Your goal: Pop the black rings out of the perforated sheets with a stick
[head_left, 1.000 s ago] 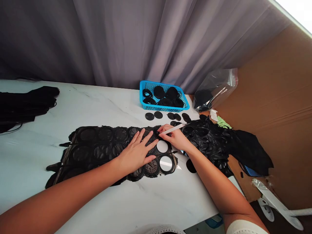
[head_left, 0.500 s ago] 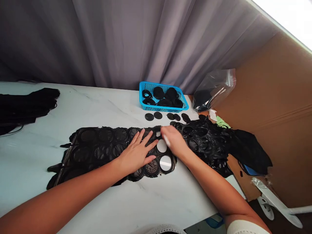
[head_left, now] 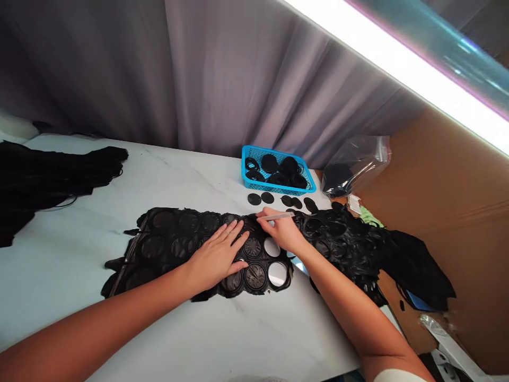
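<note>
On a white marble worktop, a black sheet of punched circles lies spread flat.
Left hand rests open and splayed, apparently pinning the sheet steady; right hand pinches a slim white tool, its tip at a circle's edge near two round holes. Loose black discs sit before a blue plastic basket.

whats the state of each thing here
left hand: flat on the sheet, fingers spread
right hand: pinching the tool
white pen-like tool: held low, tip at the sheet
black sheet: spread out, round cut-outs, two holes empty
blue basket: upright, holding black discs and rings
loose black discs: lying on the table
clear plastic bag: something black inside
</note>
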Available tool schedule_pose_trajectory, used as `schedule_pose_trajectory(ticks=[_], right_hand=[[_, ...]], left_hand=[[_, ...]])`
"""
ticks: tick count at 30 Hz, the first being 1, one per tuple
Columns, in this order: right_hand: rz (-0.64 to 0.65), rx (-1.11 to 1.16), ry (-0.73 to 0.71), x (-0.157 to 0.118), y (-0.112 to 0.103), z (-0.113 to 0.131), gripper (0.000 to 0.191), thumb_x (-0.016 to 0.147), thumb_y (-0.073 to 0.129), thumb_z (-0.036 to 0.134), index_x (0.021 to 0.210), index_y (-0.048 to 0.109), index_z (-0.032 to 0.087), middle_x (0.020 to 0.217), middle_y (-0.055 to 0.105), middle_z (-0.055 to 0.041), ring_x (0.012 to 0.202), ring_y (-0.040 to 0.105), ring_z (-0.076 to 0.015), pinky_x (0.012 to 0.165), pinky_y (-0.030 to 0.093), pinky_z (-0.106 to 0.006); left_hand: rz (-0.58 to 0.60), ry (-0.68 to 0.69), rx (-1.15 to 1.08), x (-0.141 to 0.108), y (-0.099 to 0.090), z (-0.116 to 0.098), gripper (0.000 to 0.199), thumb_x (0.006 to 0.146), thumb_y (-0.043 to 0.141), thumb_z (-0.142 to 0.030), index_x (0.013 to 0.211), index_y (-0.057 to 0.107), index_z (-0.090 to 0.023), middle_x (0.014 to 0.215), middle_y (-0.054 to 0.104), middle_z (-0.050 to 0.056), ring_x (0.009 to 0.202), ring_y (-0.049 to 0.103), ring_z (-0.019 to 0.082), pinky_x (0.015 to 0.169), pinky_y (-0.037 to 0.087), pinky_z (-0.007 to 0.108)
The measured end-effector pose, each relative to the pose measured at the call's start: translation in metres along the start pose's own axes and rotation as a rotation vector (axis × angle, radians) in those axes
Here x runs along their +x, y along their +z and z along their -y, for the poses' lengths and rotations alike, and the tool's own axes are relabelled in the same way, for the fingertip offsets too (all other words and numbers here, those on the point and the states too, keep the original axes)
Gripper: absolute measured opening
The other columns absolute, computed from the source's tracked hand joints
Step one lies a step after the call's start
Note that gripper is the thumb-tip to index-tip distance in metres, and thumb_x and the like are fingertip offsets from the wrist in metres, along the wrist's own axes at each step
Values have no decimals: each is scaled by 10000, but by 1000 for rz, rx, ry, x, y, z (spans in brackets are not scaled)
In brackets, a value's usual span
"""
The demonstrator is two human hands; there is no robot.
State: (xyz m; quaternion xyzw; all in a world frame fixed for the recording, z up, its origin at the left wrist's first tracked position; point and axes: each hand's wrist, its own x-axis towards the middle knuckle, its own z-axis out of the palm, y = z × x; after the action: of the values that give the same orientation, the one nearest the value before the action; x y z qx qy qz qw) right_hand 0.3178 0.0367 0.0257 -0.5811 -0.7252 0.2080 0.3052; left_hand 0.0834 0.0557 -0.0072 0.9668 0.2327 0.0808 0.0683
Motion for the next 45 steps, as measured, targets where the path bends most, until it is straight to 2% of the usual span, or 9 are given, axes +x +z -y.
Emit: schedule_pose_trajectory(ticks=[7,21,25,29,32,36,39,42,45], right_hand=[[126,217,-2,1,10,-3,183,907,574,252,732,547,205,966,658,-50,921,603,-188,838,455,-342],[164,229,25,3,7,-1,179,905,596,229,734,555,199,995,614,-53,912,572,-183,822,449,-333],[159,131,-38,-2,11,4,164,932,558,224,770,549,207,1010,601,-63,903,568,-191,823,457,-345],[143,-143,-159,-10,24,13,125,953,479,173,873,560,223,1008,611,-95,927,544,-233,832,446,-374],[35,-314,-129,-7,19,2,150,937,458,151,833,533,229,875,609,-88,855,529,-248,768,427,-356],[-319,-463,82,6,-18,-32,170,924,422,171,778,487,228,719,543,-54,718,501,-232,674,377,-328],[-417,-448,158,4,-41,-39,164,929,421,211,779,486,228,726,576,-54,666,509,-218,646,373,-323],[-328,-255,139,-11,-40,-20,178,938,468,271,766,492,229,829,664,-69,693,577,-211,653,412,-317],[-144,-80,64,-31,-21,11,158,948,497,279,802,533,231,951,702,-72,806,635,-217,701,455,-320]], left_hand=[[-7,-27,-21,-4,2,-4,657,939,560,-531,1479,406,-189,1600,231,168,1484,171,341,1188,209,473],[10,-33,-56,-4,3,-4,667,928,578,-520,1484,397,-198,1606,217,166,1487,141,355,1189,196,484],[-8,-27,-63,-4,5,-3,655,941,551,-530,1486,388,-207,1612,208,148,1491,145,336,1194,186,474],[-44,-21,-74,-6,8,-3,639,950,533,-524,1482,387,-201,1616,200,136,1497,122,323,1203,172,463],[-52,-20,-77,-6,8,-2,628,949,537,-518,1477,396,-209,1617,203,131,1496,121,330,1200,179,471],[-14,-21,-68,-4,2,-1,633,945,557,-510,1483,394,-219,1611,216,143,1489,136,348,1189,205,480],[-10,-21,-63,-5,-5,-2,663,944,550,-535,1488,381,-196,1602,233,161,1488,133,351,1180,222,482],[-25,23,-69,-13,-10,-6,649,957,522,-540,1477,389,-175,1589,275,153,1490,167,317,1188,212,455],[6,106,-80,-24,-8,-10,599,960,518,-532,1445,436,-189,1563,346,133,1467,270,275,1190,217,416]])
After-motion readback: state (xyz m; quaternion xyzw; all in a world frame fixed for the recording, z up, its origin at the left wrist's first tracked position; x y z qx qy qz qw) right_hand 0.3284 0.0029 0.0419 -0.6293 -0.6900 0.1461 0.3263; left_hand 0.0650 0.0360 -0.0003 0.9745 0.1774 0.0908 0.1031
